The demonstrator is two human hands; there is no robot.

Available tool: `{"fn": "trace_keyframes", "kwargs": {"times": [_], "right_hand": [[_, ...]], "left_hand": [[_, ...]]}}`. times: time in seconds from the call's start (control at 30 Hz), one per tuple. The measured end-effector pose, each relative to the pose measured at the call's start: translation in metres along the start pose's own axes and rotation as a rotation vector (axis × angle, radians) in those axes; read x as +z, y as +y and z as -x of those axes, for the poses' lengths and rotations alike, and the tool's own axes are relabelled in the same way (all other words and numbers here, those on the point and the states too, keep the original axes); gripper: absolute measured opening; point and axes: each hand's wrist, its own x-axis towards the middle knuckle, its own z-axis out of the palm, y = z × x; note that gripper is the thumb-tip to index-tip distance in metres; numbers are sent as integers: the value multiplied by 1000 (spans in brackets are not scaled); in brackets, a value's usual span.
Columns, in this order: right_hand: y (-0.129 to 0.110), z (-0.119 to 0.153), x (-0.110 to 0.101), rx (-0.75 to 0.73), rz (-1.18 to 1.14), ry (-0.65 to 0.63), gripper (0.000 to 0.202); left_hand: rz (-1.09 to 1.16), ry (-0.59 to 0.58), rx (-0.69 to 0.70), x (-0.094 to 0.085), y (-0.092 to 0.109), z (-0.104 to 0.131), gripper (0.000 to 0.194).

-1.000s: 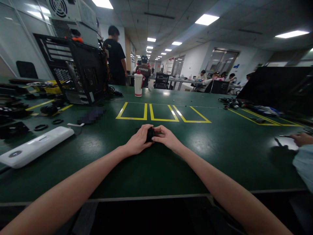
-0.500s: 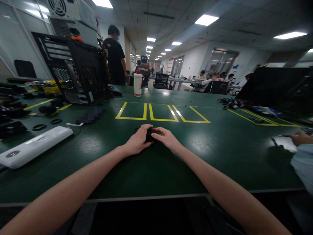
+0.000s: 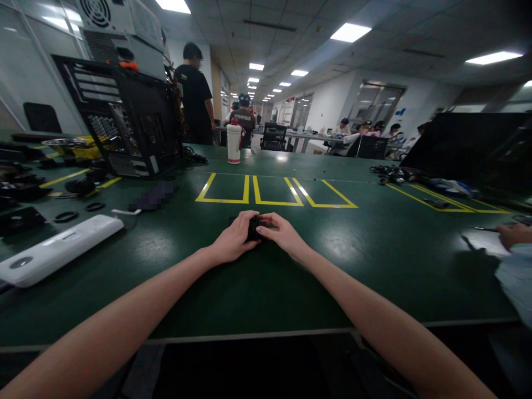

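Observation:
Both my arms reach forward over a green table [image 3: 374, 266]. My left hand [image 3: 233, 239] and my right hand [image 3: 283, 235] meet near the table's middle, and both grip one small black part [image 3: 253, 227] between them. Most of that part is hidden by my fingers, so its shape is unclear. It sits low, at or just above the table top. Just beyond my hands lie yellow taped rectangles [image 3: 274, 191].
A long white device [image 3: 58, 248] lies at the left, with black rings [image 3: 66, 215] and other dark parts behind it. An open black computer case [image 3: 124, 124] stands at the back left, a white bottle [image 3: 233, 143] beside it. A co-worker's hand [image 3: 513, 235] is at the right edge.
My hands stay in the same place on the black part; only the view shifts slightly. The co-worker's hand at the right has moved a little.

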Motion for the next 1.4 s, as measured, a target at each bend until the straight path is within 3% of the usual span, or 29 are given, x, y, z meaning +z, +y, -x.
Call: {"fn": "trace_keyframes", "kwargs": {"times": [0.17,0.37,0.53,0.77,0.97,1.2,1.4], "right_hand": [[3,0,-2,-41,-22,-45,35],[1,1,0,-58,18,9,26],[3,-1,0,-10,28,17,32],[2,2,-4,-52,-2,-62,38],[1,1,-2,-55,19,0,23],[1,0,-2,8,23,-15,32],[1,2,-3,-48,26,-51,35]], "left_hand": [[6,2,7,0,0,0,59],[13,-3,-7,0,0,0,60],[3,2,2,1,0,-1,60],[7,-7,-1,1,-2,0,60],[1,11,4,1,-1,0,61],[-10,4,-7,0,0,-1,60],[-19,-13,-11,0,1,0,59]]}}
